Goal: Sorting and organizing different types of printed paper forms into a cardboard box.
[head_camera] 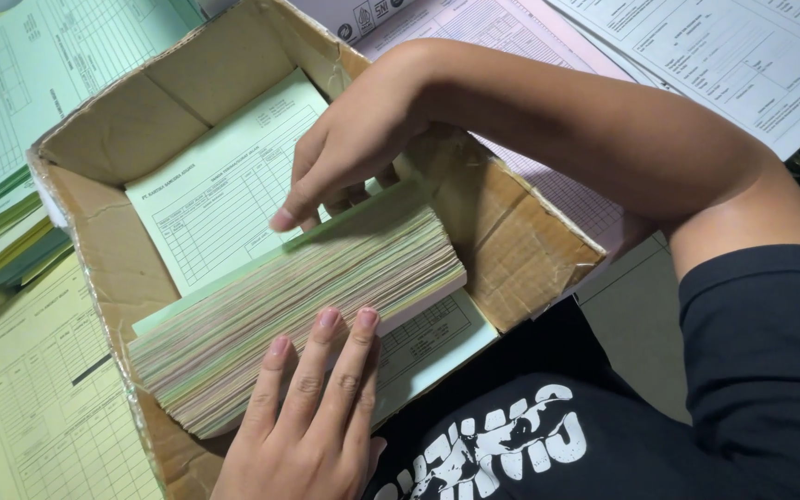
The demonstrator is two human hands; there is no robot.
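The left hand lay flat, grip open, fingers on the stack edge in the box; the right hand pinched the stack's top sheets.

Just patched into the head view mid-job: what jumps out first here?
A thick stack of pastel forms lies tilted in an open cardboard box at centre. The left hand rests flat on its layered edge from below; the right hand, arm crossing from the right, presses its upper edge. A pale green form lies beneath, and more forms surround the box.
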